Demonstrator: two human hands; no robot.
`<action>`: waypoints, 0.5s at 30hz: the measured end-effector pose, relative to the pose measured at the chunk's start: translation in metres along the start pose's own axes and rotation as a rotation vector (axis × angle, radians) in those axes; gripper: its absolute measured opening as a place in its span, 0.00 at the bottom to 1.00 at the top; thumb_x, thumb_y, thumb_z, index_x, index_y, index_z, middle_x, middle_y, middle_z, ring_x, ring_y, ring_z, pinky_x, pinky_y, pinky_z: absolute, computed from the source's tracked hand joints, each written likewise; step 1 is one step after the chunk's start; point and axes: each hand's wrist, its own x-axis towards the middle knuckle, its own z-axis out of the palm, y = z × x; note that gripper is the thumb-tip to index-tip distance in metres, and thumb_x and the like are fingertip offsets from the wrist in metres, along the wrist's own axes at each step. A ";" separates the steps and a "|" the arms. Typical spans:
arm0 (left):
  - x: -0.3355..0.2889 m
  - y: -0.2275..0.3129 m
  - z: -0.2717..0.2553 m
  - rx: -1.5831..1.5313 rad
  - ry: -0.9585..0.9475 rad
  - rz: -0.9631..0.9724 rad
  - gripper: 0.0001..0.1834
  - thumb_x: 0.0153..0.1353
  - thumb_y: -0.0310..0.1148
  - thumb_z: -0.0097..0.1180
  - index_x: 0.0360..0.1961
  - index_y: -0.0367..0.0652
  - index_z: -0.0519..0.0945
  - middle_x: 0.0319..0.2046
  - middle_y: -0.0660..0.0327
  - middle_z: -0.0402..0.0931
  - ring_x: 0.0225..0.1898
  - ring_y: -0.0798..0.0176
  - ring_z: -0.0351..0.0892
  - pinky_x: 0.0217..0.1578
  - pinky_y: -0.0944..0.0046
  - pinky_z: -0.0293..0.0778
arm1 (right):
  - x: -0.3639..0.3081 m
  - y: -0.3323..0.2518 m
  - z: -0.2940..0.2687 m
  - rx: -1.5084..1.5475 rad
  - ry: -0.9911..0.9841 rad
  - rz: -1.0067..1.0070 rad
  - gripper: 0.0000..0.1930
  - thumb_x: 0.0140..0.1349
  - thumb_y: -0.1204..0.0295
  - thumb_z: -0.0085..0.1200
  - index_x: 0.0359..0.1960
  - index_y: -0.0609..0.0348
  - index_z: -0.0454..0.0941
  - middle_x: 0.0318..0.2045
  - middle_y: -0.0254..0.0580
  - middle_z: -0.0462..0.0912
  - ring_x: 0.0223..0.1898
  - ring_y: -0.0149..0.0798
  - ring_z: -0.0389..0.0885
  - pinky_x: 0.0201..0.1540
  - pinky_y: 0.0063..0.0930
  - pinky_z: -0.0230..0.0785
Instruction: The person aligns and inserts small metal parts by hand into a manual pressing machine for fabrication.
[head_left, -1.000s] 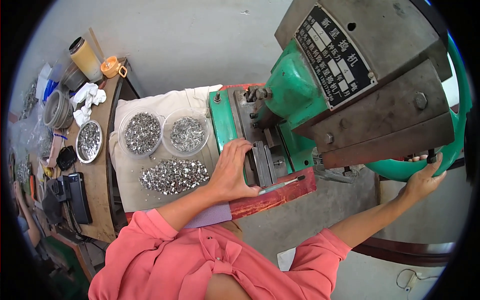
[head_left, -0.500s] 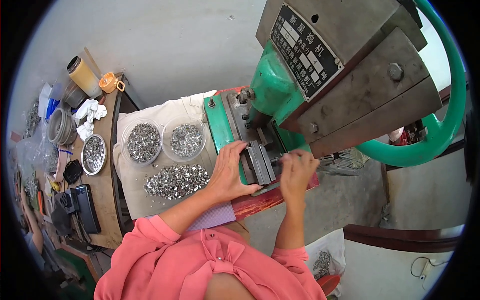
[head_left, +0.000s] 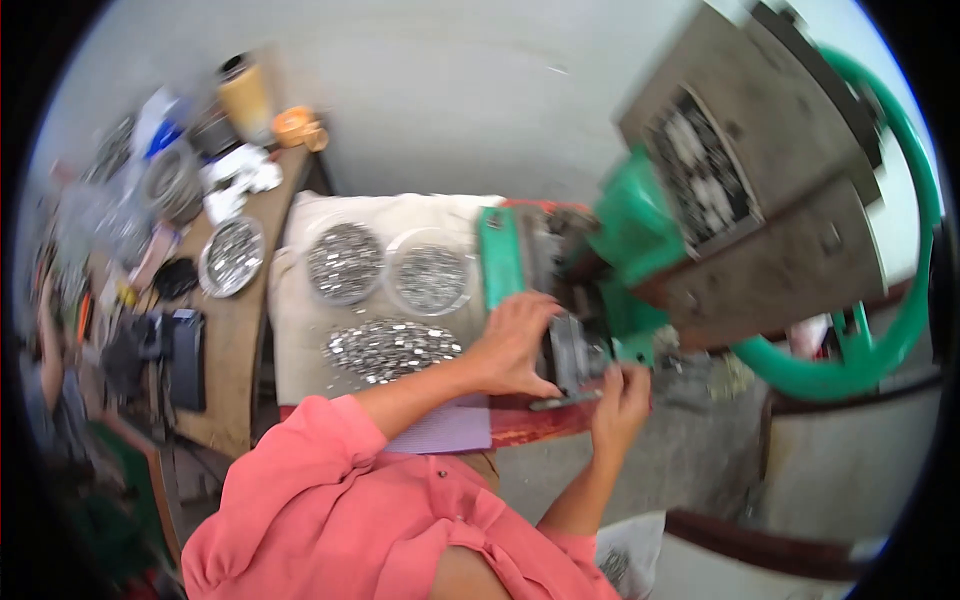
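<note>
- At the far left a wooden side table (head_left: 235,330) carries clutter: a dark case (head_left: 185,358), a metal dish of small silvery parts (head_left: 231,256), white rags (head_left: 240,180), a tan cylinder-shaped container (head_left: 246,97) and an orange cup (head_left: 297,126).
- Just right of it a pale cloth (head_left: 295,330) covers a bench. On the cloth sit two round clear bowls, the left bowl (head_left: 344,262) and the right bowl (head_left: 430,278), both filled with small metal pieces.
- In front of the bowls lies a loose heap of metal pieces (head_left: 390,348), spread flat on the cloth.
- The person's pink sleeve (head_left: 300,470) comes up from the lower edge, crossing below the heap.
- The left hand (head_left: 515,345) rests against the left side of the grey metal block (head_left: 572,358) at the front of the press, fingers curled onto it; whether anything is pinched between them cannot be told.
- The right hand (head_left: 620,400) is just below that block, its fingertips closed on a thin flat metal strip (head_left: 565,402) that lies along the red front edge (head_left: 530,425) of the press table.
- The green press (head_left: 625,235) rises behind the hands, with a grey housing (head_left: 760,190) above it.
- At the far right a big green wheel (head_left: 900,300) curves around the housing.
</note>
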 end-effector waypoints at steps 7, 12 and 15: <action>0.004 0.010 -0.003 -0.047 -0.015 -0.012 0.57 0.31 0.51 0.78 0.62 0.38 0.65 0.62 0.48 0.62 0.66 0.40 0.58 0.66 0.43 0.54 | -0.036 -0.038 -0.007 -0.290 -0.198 -0.113 0.11 0.70 0.68 0.53 0.34 0.65 0.75 0.22 0.55 0.77 0.22 0.58 0.73 0.26 0.43 0.65; 0.001 0.015 -0.016 -0.038 -0.077 -0.005 0.55 0.33 0.45 0.79 0.63 0.39 0.64 0.61 0.49 0.61 0.66 0.42 0.58 0.66 0.44 0.54 | -0.044 -0.023 -0.002 -0.320 -0.150 -0.271 0.09 0.70 0.70 0.52 0.34 0.65 0.75 0.23 0.56 0.76 0.23 0.61 0.73 0.25 0.44 0.64; -0.006 0.024 -0.022 -0.070 -0.004 0.019 0.49 0.38 0.43 0.77 0.62 0.40 0.66 0.60 0.50 0.63 0.66 0.43 0.59 0.64 0.44 0.58 | -0.061 -0.020 -0.007 -0.376 -0.033 -0.311 0.09 0.70 0.71 0.51 0.36 0.65 0.76 0.23 0.55 0.77 0.23 0.59 0.75 0.25 0.43 0.67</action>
